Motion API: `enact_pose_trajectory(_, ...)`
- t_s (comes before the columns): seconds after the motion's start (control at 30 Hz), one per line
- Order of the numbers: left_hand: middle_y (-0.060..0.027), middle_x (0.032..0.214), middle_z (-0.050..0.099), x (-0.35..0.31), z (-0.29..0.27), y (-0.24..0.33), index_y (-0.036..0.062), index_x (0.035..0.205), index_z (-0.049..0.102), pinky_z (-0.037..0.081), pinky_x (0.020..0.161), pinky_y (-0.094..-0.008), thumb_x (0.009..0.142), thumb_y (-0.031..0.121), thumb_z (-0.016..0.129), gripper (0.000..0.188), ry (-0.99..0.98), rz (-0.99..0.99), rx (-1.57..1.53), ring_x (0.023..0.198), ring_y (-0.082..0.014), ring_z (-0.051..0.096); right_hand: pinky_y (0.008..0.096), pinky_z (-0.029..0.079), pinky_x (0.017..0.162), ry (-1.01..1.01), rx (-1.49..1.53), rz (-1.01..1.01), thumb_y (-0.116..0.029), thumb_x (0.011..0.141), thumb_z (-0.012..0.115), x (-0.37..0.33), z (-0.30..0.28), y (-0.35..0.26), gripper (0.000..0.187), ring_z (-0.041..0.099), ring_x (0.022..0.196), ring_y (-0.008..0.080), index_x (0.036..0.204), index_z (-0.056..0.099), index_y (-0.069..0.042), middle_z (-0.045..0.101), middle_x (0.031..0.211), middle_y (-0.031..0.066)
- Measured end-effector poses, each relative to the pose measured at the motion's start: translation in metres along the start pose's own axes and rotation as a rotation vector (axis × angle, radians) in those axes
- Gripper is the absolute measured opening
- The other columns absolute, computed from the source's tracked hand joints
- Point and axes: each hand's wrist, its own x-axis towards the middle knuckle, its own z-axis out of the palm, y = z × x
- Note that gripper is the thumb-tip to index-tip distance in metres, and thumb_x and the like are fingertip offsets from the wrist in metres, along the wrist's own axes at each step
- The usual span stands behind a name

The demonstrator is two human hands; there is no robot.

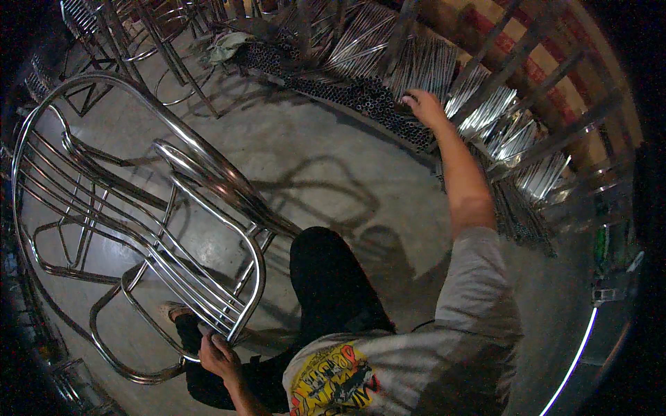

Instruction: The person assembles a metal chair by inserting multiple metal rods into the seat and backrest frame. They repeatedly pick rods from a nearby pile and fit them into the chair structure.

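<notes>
Left hand at the chair, right hand out by the tubes.

The left hand's fingers are curled at the seat's near corner; whether they are clenched on it cannot be told. The right hand's fingers are loosely bent, with nothing seen held; contact with the tubes cannot be told. The chair is placed ahead and leftward of the left hand, the nearer one, its long axis slanted from far left to near right. It is stood on the floor's left side; the tubes are heaped along the far right edge, among slanted bars. Other frames are seen far left.
</notes>
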Motion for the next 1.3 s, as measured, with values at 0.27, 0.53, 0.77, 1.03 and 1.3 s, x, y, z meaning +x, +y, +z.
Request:
enact_pose_trajectory(0.27,-0.0138,0.085,0.068,-0.002,0.003,-0.002,0.0025,0.099,0.068,0.045,0.066,-0.0428,0.099,0.022,0.049,0.027,0.115,0.104,-0.005,0.074,-0.0341,0.062,0.0459,0.051,0.083,0.315,0.314,0.038,-0.038,0.096,0.057,0.032,-0.040,0.008,0.045,0.066,0.097,0.0392,0.126,0.060,-0.005,0.069,0.104,0.0226)
enact_pose_trajectory(0.53,-0.0141,0.086,0.068,-0.004,0.007,-0.010,0.0019,0.101,0.068,0.044,0.069,-0.0436,0.098,0.021,0.050,0.026,0.092,0.064,-0.027,0.075,-0.0346,0.062,0.0526,0.049,0.081,0.932,0.116,0.031,-0.037,0.100,0.048,0.035,-0.179,-0.048,0.046,0.064,0.092,0.0467,0.114,0.061,0.004,0.067,0.099,0.0281)
enact_pose_trajectory(0.77,-0.0140,0.086,0.067,-0.004,0.006,-0.009,0.0019,0.101,0.067,0.045,0.070,-0.0440,0.097,0.019,0.051,0.024,0.146,0.120,-0.051,0.076,-0.0353,0.062,0.0422,0.049,0.067,1.446,-0.204,-0.265,-0.040,0.098,0.055,-0.026,-0.400,-0.142,0.041,0.065,0.075,0.0308,0.093,0.064,0.000,0.068,0.079,0.0140)
enact_pose_trajectory(1.03,-0.0122,0.087,0.068,-0.004,0.002,-0.014,0.0043,0.103,0.068,0.045,0.073,-0.0430,0.096,0.018,0.055,0.020,0.168,0.202,-0.081,0.081,-0.0322,0.064,0.0353,0.046,0.058,1.051,0.198,-0.500,-0.040,0.097,0.058,-0.127,-0.428,-0.225,0.037,0.060,0.068,0.0202,0.094,0.065,-0.004,0.064,0.078,0.0077)
enact_pose_trajectory(1.3,-0.0096,0.084,0.065,-0.006,-0.005,-0.013,0.0084,0.099,0.066,0.043,0.069,-0.0419,0.096,0.018,0.055,0.014,0.157,0.225,-0.098,0.077,-0.0307,0.062,0.0328,0.046,0.054,0.233,0.247,-0.042,-0.041,0.097,0.059,-0.098,-0.192,-0.144,0.038,0.056,0.060,0.0160,0.101,0.065,-0.003,0.061,0.078,0.0062)
